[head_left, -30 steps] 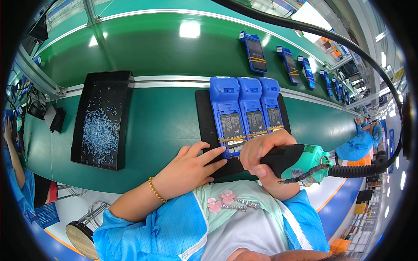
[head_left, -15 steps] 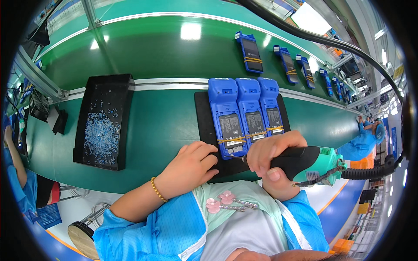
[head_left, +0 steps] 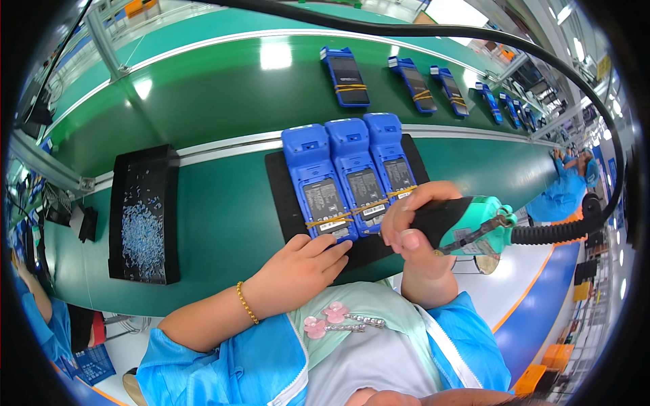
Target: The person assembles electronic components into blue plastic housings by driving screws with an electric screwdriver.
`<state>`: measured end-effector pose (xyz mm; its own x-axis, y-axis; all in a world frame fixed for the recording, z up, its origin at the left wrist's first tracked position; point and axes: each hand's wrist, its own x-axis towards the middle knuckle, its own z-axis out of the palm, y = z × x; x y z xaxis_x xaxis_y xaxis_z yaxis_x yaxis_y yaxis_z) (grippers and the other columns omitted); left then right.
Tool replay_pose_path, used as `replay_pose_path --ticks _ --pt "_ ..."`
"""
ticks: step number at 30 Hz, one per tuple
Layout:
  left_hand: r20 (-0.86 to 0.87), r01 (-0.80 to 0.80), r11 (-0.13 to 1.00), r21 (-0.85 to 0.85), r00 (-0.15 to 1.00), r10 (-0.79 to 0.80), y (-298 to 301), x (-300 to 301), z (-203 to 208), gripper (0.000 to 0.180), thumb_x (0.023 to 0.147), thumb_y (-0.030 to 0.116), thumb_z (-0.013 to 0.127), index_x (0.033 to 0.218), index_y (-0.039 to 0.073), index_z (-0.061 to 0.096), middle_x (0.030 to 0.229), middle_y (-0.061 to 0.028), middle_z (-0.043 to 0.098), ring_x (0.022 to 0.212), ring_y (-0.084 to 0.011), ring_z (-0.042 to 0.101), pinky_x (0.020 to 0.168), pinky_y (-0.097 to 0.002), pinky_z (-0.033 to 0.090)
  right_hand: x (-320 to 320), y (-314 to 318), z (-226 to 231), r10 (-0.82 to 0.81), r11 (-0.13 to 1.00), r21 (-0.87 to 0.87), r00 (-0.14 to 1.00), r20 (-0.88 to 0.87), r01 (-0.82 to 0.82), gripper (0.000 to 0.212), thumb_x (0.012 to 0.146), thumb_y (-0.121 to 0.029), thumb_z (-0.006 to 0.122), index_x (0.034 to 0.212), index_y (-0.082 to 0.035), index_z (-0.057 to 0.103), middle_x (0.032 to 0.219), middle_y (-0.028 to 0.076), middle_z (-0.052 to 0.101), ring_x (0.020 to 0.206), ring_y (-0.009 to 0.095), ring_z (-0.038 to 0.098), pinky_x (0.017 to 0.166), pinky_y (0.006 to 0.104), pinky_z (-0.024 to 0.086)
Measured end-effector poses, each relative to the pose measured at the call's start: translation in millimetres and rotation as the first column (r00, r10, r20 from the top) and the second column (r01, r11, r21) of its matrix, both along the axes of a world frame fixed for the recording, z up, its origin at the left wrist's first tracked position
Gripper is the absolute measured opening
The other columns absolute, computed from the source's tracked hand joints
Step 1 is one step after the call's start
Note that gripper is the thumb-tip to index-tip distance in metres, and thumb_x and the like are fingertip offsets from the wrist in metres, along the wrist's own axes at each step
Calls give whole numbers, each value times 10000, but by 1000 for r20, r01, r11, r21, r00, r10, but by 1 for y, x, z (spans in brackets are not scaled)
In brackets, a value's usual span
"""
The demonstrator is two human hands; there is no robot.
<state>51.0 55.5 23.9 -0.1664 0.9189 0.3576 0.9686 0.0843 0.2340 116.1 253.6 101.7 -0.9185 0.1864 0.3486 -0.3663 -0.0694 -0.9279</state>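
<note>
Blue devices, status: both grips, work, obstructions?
Left grip at lower end of leftmost blue device. Right grip around green-and-black tool. Three devices side by side; right grip hides rightmost device's lower end.

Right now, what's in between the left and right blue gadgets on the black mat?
Another blue gadget, the middle one of three; the head view shows it.

Device labels (head_left: 323,197) are illegible; a stool (head_left: 131,386) is part-hidden.

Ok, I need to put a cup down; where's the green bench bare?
Between black tray and black mat; also right of the mat. Crowded: the mat, with three blue devices, left hand and right hand at its near side.
</note>
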Motion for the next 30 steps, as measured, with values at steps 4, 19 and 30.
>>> replay_pose_path --ticks 4,19,30 --pt "26 22 998 -61 999 -20 8 3 7 327 825 170 590 1115 41 668 1297 -87 587 1170 -213 515 896 -329 422 -2 8 -14 19 1000 22 998 -63 -18 397 777 -41 759 1070 -19 493 713 18 595 661 73 558 634 234 432" --pt "107 28 985 -170 994 -10 15 5 13 441 758 244 732 1145 60 630 1332 -71 545 1188 -216 484 926 -356 417 -4 14 -20 47 999 -9 997 -59 -47 388 722 -13 773 1041 -19 553 689 8 611 612 64 544 574 237 407" --pt "113 37 985 -170 993 -18 16 3 14 458 761 251 733 1160 54 628 1291 -59 558 1194 -206 481 936 -350 411 -8 19 -15 114 957 278 988 -100 -82 325 762 40 727 991 -35 510 799 65 597 656 107 590 634 252 482"
